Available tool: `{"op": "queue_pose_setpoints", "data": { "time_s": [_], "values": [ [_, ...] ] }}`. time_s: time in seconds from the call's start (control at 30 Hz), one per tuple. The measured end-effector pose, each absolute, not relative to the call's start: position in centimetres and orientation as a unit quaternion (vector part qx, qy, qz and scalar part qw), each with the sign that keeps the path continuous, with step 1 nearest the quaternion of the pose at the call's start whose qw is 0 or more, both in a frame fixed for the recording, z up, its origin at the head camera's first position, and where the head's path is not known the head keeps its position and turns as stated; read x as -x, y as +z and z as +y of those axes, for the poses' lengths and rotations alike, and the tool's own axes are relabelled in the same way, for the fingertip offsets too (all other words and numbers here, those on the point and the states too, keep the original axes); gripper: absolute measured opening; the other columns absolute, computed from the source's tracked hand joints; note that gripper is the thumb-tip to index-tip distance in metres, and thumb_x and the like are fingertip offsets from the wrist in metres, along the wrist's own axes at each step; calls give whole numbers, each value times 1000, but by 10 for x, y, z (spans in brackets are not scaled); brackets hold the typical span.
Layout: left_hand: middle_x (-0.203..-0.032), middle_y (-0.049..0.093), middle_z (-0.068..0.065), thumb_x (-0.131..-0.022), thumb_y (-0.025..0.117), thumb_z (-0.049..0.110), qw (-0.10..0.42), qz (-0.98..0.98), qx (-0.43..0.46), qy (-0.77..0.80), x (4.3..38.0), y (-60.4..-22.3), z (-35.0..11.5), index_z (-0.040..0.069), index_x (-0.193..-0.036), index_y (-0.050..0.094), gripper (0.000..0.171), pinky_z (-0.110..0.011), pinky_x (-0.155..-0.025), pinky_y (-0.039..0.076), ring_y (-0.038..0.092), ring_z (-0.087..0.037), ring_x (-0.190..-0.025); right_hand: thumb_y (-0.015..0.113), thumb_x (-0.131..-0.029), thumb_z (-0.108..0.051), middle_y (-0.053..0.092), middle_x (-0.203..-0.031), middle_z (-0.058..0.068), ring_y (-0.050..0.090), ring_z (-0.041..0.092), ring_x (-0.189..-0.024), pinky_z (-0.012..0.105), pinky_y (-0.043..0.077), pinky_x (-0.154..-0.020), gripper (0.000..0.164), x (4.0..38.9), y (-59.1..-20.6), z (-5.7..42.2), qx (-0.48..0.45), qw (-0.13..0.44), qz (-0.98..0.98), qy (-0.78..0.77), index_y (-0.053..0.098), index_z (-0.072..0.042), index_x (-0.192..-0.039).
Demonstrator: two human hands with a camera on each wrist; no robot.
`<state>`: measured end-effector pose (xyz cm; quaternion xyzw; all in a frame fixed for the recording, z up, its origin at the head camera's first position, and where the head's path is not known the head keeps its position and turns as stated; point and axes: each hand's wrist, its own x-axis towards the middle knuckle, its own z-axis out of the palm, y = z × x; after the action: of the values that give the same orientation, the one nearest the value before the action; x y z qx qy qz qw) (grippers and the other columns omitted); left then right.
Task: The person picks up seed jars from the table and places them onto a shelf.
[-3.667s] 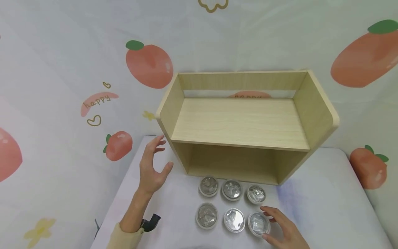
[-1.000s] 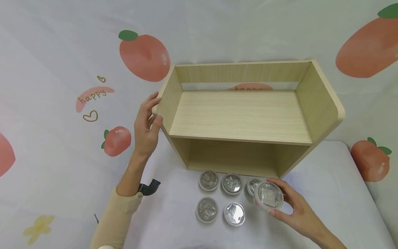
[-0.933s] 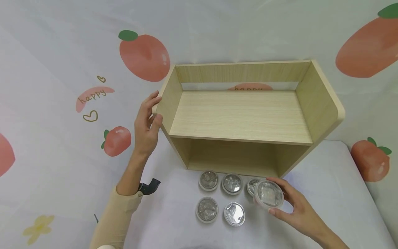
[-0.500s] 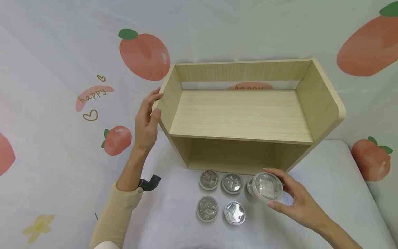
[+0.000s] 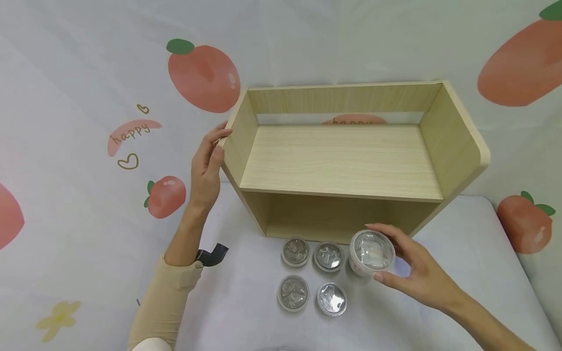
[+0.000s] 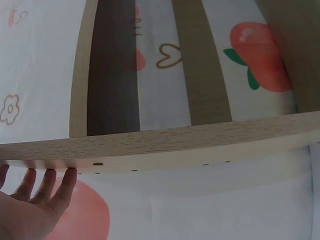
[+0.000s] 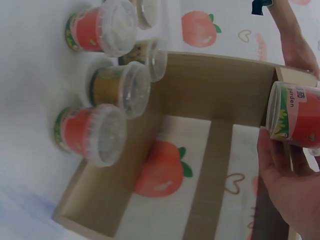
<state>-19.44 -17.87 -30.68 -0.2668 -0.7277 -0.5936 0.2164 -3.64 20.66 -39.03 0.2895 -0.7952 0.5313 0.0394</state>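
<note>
My right hand [image 5: 417, 265] grips a lidded plastic cup [image 5: 372, 249] between thumb and fingers, raised above the table near the shelf's front right. In the right wrist view the held cup [image 7: 300, 115] shows a red label with green trim. In the head view it covers the cup at the right end of the back row. My left hand [image 5: 206, 168] touches the left side panel of the pale wooden shelf [image 5: 342, 158]; its fingertips [image 6: 67, 175] rest against the panel's outer face in the left wrist view.
Several matching cups stand in two rows before the shelf, including a back-left cup [image 5: 295, 251] and a front-middle cup [image 5: 331, 299]. A black curved object [image 5: 212, 254] lies by the left forearm. A fruit-printed cloth [image 5: 88, 73] hangs behind.
Since the oldest frame, my right hand has lifted the front-right cup and moved it forward over the back row. My left hand has moved up onto the shelf's side panel.
</note>
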Motion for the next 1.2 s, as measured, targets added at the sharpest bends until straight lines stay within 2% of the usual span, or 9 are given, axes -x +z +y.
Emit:
{"op": "queue_pose_setpoints", "data": {
  "time_s": [0.2,0.37,0.57,0.8,1.07,1.2],
  "values": [
    [-148,46,-7,-103,40,17,199,-726,247,-609,198,-313,-180,-2,-132,53,37,-37,-110,31,36,-21,-140,84,-72,5,55,-138,2,54,9,-119,16,44,-96,85,47,-377,200,-299,45,-802,515,43,-5,-145],
    [-149,45,-8,-102,38,17,202,-733,229,-608,195,-312,-175,-3,-132,52,38,-39,-111,29,36,-20,-139,85,-71,3,56,-135,0,57,8,-114,15,46,-93,85,57,-365,193,-299,57,-810,500,45,-9,-145],
    [-150,42,-16,-102,37,14,207,-734,214,-610,192,-309,-172,-9,-132,48,40,-40,-113,27,35,-22,-141,86,-73,0,56,-135,1,57,7,-117,16,44,-98,84,68,-353,186,-293,58,-819,491,45,-10,-145],
    [-146,47,-7,-104,34,19,211,-722,217,-622,194,-315,-171,-3,-133,52,41,-38,-116,23,34,-18,-141,86,-74,-4,57,-137,1,55,4,-120,14,43,-98,83,73,-341,184,-284,58,-832,473,46,-15,-146],
    [-146,43,-10,-103,36,20,189,-688,249,-655,197,-319,-174,0,-135,50,40,-40,-115,23,29,-21,-143,85,-77,-7,57,-137,2,56,6,-119,14,42,-99,80,85,-326,178,-281,46,-833,474,46,-17,-146],
    [-147,42,-9,-103,36,20,185,-689,251,-655,196,-318,-173,2,-137,50,40,-39,-113,26,31,-22,-141,84,-78,-6,56,-137,1,57,7,-118,14,42,-100,78,96,-316,176,-277,40,-827,488,47,-16,-146]
  ]
}}
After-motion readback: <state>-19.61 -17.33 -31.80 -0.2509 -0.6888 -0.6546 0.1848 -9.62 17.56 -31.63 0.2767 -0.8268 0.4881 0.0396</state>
